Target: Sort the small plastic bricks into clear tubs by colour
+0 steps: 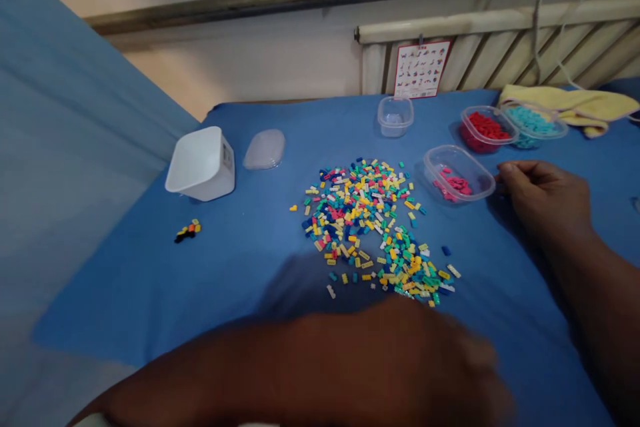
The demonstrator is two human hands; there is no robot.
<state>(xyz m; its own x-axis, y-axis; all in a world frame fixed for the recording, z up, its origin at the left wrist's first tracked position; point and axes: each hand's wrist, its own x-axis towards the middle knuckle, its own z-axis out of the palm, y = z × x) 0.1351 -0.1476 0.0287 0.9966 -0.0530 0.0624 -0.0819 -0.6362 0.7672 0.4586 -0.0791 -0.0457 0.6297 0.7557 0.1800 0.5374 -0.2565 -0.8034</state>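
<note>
Near the left edge of the blue-covered table [150,293] a white tub [202,164] lay tipped on its side, with a frosted lid [265,149] just beside it and a tiny cluster of black, orange and yellow bricks [188,231] lying closer to the front edge. In the middle of the table spread a loose pile of small mixed-colour bricks [370,227], trailing toward the front right. The person's left hand [440,360] swept across the front edge just below that pile, so blurred that I could not tell whether its fingers were spread or closed, or whether it held anything. Toward the back edge stood an empty clear cup [395,116], and behind it a printed colour card [421,69] leaned against the radiator [500,53]. Right of the pile sat a clear tub with a few pink bricks [458,175]. The right hand [545,197] rested on the cloth with fingers loosely curled, its fingertips touching that tub's right rim, gripping nothing. Farther back, toward the right corner, a tub of red bricks [486,129] and a tub of turquoise bricks [533,123] stood touching, with a yellow cloth [575,105] behind them.
</note>
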